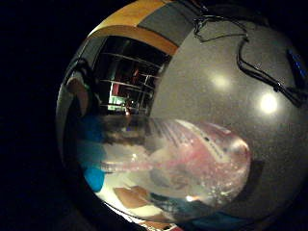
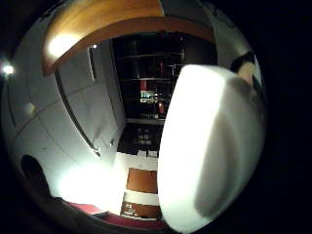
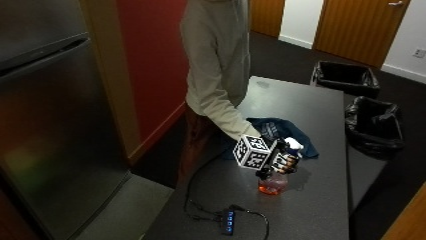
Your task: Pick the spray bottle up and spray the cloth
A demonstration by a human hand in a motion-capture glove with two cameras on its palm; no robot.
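In the outside view my gloved right hand (image 3: 282, 161) grips the neck of a clear spray bottle (image 3: 273, 184) with pinkish-orange liquid and a white trigger head (image 3: 293, 145). The bottle stands upright on or just above the dark grey table (image 3: 313, 200). A dark blue cloth (image 3: 279, 131) lies crumpled on the table just behind the hand, toward the person. The little finger side palm view is filled by the bottle's clear body (image 1: 192, 163), with pink liquid and a label. The white spray head (image 2: 209, 146) looms large in the thumb side palm view.
A black cable runs along the table's near side to a small power strip with blue lights (image 3: 229, 221). Two black-lined bins (image 3: 346, 77) (image 3: 374, 125) stand past the table's right side. A steel fridge (image 3: 46, 115) is at the left.
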